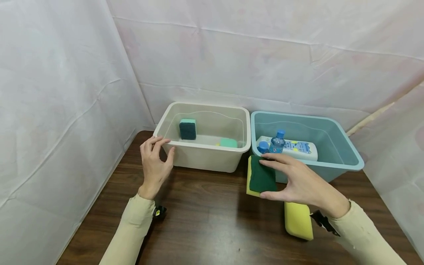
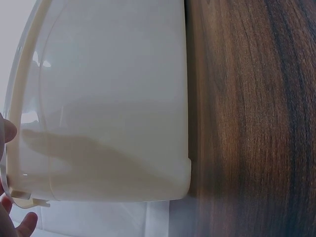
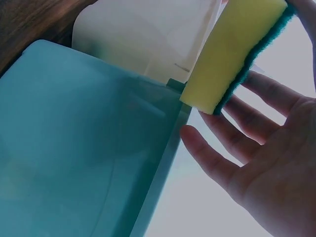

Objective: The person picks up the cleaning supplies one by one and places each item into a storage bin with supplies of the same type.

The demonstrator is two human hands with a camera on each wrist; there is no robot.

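My left hand (image 1: 155, 167) grips the front left corner of the rim of a beige plastic bin (image 1: 202, 158), fingers over the edge and thumb at the front. My right hand (image 1: 296, 180) pinches a yellow sponge with a dark green scouring side (image 1: 263, 175), held in the air before the gap between the two bins. In the right wrist view, the sponge's yellow side (image 3: 237, 54) is near the rim of the blue bin (image 3: 89, 148). Inside the beige bin, a mint sponge with a dark side (image 1: 187, 130) stands upright, and another mint sponge (image 1: 228, 142) is partly hidden.
The blue bin (image 1: 334, 165) holds a white bottle (image 1: 303, 149) lying down and a small blue-capped bottle (image 1: 277, 142). A yellow sponge (image 1: 299, 221) lies on the dark wooden table (image 1: 212, 221) below my right wrist. White sheeting (image 1: 232, 66) hangs behind and on both sides.
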